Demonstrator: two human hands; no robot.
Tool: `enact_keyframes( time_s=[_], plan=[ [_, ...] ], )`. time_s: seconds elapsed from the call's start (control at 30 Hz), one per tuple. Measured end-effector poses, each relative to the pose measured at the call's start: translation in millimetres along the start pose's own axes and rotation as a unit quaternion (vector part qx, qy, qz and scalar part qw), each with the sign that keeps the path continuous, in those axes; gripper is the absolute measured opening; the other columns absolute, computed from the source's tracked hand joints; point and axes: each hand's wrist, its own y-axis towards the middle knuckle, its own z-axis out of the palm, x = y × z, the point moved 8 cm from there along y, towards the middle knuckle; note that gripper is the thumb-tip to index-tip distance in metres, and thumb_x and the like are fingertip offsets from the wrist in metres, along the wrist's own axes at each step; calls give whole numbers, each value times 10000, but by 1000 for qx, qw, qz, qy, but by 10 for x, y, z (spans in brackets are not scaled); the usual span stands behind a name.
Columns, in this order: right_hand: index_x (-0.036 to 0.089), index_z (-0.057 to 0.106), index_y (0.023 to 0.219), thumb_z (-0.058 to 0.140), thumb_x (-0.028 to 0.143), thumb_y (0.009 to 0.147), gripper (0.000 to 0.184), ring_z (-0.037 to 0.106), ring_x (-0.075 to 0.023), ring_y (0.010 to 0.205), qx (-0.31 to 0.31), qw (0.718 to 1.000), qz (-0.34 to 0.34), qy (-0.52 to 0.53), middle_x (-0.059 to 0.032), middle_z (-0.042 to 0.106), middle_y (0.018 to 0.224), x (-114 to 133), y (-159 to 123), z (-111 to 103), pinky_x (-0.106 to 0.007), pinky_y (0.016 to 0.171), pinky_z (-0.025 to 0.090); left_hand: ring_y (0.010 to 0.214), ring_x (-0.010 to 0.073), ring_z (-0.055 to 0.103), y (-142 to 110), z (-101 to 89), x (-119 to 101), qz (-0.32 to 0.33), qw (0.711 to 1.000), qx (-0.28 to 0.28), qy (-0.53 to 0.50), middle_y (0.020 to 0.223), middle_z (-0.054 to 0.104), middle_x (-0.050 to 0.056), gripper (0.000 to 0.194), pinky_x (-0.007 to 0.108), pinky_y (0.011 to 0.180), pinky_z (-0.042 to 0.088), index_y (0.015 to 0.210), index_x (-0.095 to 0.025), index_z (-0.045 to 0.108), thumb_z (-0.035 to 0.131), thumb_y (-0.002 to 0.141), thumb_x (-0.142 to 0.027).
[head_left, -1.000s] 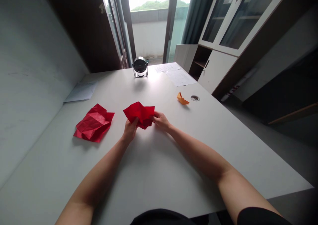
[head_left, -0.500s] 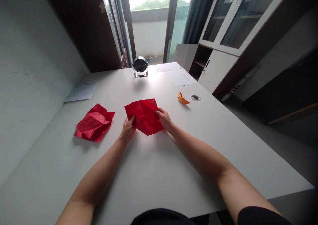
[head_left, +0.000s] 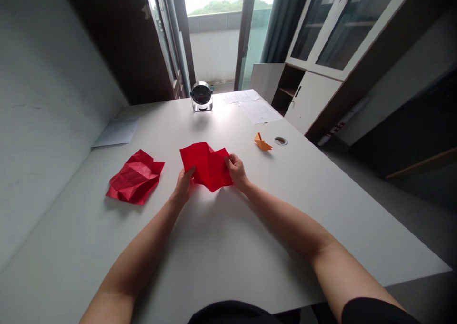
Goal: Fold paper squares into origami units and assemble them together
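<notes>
A creased sheet of red paper (head_left: pixel 208 166) is held up above the table between both hands. My left hand (head_left: pixel 184 182) pinches its left edge, thumb on the near face and the other fingers behind. My right hand (head_left: pixel 235 169) grips the right edge the same way. The sheet bends along its creases, its top edge dipping near the middle. To the left, a second creased red paper (head_left: pixel 135 177) lies on the table, partly raised along its folds. An orange folded paper boat (head_left: pixel 263 142) rests to the right, apart from my right hand.
A round black and silver device (head_left: pixel 202 96) stands at the far side of the white table (head_left: pixel 221 248). Printed sheets (head_left: pixel 260 111) lie at the back right, and a pale flat packet (head_left: pixel 116 132) by the left wall. A cable hole (head_left: pixel 280 141) is near the right edge.
The red sheet between my hands has bent further along its creases, its top edge now dipping where it ran nearly straight. Both hands stay almost in place on its edges.
</notes>
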Motion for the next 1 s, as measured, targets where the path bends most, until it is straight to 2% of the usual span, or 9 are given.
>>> enact_keyframes(
  time_s=[0.1,0.2,0.33,0.4,0.53,0.63,0.77,0.87,1.0],
  plan=[
    [221,519,777,568,560,886,360,469,-135,590,-13,998,-38,-40,22,524,676,95,-28,-16,-235,528,406,847,218,672,-40,60,75,-23,1000,10,14,961,711,77,353,327,743,534,988,-160,652,784,688,-290],
    [224,521,777,545,552,907,354,458,-137,580,-24,996,-60,-69,22,511,656,178,-47,-40,-236,520,382,738,198,649,-29,-22,150,-42,999,-24,15,842,687,44,288,305,653,517,904,-161,625,730,639,-199],
    [225,520,775,541,576,910,376,459,-135,566,-45,992,-70,-96,26,508,632,236,-39,-103,-239,524,376,688,198,635,-1,-81,199,-56,997,-42,40,795,678,35,297,300,609,504,898,-170,611,727,630,-223],
    [226,516,770,548,587,904,387,451,-131,540,-52,993,-60,-91,31,501,608,218,-11,-138,-240,506,364,716,192,642,4,-66,177,-41,997,-39,56,837,694,45,326,300,648,516,930,-172,623,758,652,-276],
    [222,536,788,606,619,859,409,466,-130,514,-56,997,-19,-40,29,534,608,97,60,-188,-241,473,366,677,136,612,0,-127,24,37,993,-81,77,815,681,32,356,242,635,493,896,-179,610,791,698,-412],
    [221,552,843,654,648,815,439,551,-149,558,-28,998,28,49,6,619,698,-23,84,-138,-251,490,428,588,109,563,2,-200,-69,58,990,-107,76,725,639,-3,380,208,553,445,882,-191,576,771,730,-479],
    [228,557,877,709,664,764,475,628,-185,641,8,988,82,127,-12,681,787,-115,65,-47,-293,566,517,575,106,552,4,-250,-187,65,986,-117,98,686,612,-21,380,200,542,433,859,-191,562,715,773,-528],
    [227,570,871,729,659,746,477,643,-199,673,25,985,104,136,-15,693,796,-139,56,-19,-305,595,540,605,120,564,22,-227,-266,64,980,-84,167,715,624,-5,326,208,544,434,855,-183,582,688,796,-486],
    [215,617,870,721,611,767,422,643,-201,699,75,991,81,80,-23,695,819,-94,50,43,-302,601,543,681,152,600,49,-257,-363,74,957,-61,273,810,669,28,257,233,577,443,905,-183,629,667,805,-417]
  ],
)
